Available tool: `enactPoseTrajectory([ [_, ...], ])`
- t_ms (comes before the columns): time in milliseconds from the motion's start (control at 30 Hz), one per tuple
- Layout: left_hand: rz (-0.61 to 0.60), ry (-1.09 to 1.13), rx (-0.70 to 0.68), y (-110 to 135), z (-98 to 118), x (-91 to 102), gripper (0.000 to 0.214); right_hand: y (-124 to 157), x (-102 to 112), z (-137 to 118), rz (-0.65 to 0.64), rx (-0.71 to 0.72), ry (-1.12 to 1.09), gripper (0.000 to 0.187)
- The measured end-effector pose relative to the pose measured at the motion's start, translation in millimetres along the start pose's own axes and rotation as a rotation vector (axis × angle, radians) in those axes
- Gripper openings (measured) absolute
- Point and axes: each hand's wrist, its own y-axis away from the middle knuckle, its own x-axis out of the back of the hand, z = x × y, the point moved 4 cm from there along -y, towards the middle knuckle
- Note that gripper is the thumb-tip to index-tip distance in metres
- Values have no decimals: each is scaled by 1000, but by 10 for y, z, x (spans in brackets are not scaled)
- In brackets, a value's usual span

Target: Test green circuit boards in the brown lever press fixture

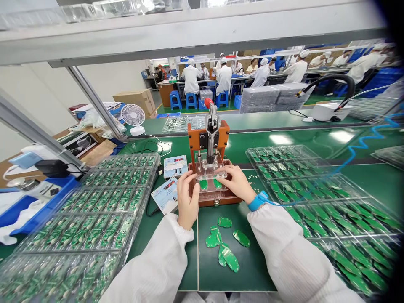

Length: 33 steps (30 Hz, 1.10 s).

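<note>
A clamp press [210, 143] with orange uprights and a red-tipped lever stands in front of me. Two green circuit boards [203, 184] lie side by side in its base, under the front edge of a clear plate [212, 171]. My left hand [188, 198] is at the left side of the press, fingers apart, fingertips near the plate's left end. From the right, my right hand [236, 182] reaches in with its thumb at the right-hand board and its fingers by the plate, spread apart. Several loose green boards [230, 257] lie on the green mat before the press.
Clear trays of boards stand left [107, 202] and right [328, 202]. Two small meters [166, 195] with red digits sit left of the press. A white fan [133, 115] stands behind, and a blue coiled cord [356, 147] hangs at right. A shelf [189, 31] crosses overhead. People work beyond.
</note>
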Motion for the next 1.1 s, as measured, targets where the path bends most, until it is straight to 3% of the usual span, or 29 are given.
enactPoseTrajectory([
  [267,12,-3,-24,23,43,-9,18,-119,4,74,-73,-96,75,29],
  [533,47,74,-98,86,102,-7,10,-237,34,36,-140,-140,117,22],
  [833,-211,62,-406,226,390,-163,12,-239,8,64,-176,-109,59,20],
  [1100,-435,96,-420,313,355,-291,12,-197,78,46,-112,-89,-61,24],
])
